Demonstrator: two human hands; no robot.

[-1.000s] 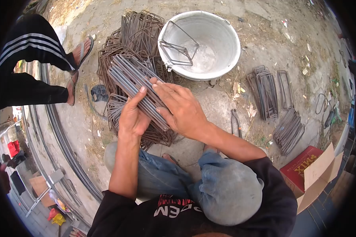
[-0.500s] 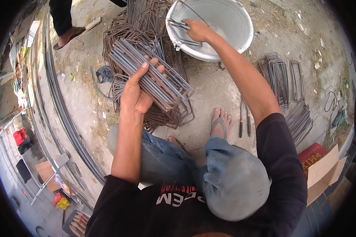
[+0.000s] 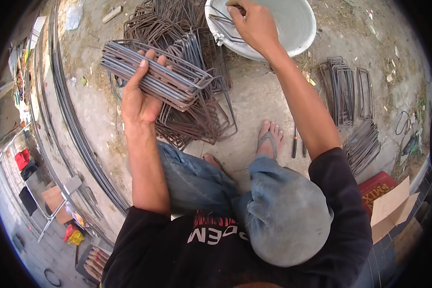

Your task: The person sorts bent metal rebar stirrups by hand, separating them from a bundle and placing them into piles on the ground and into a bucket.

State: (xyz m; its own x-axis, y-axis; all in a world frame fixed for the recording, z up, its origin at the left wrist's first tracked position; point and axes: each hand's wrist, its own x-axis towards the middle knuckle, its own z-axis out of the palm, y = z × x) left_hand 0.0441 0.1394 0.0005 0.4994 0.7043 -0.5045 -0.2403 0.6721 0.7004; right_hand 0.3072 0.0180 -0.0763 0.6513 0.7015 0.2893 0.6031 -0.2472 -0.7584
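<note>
My left hand [image 3: 141, 96] is wrapped round a bundle of bent rectangular metal frames [image 3: 177, 89], held tilted above a large heap of similar frames [image 3: 197, 122]. At the near left rim of a white metal basin [image 3: 293, 43], my right hand [image 3: 254, 24] is closed on a bent metal frame [image 3: 221, 21] that lies across the rim. The fingertips of my right hand are bent round the bar near the top edge of the view.
More frames stand in a stack [image 3: 341, 93] at the right, with a pile [image 3: 362, 146] below. Pliers with orange-marked handles [image 3: 295, 144] lie beside my foot. Long rods [image 3: 74, 115] run down the left. An open cardboard box [image 3: 391, 206] is at the lower right.
My right hand has left the bundle, reached to the basin and closed on the frame there. My left hand has shifted left with the bundle. The other person's legs are out of view.
</note>
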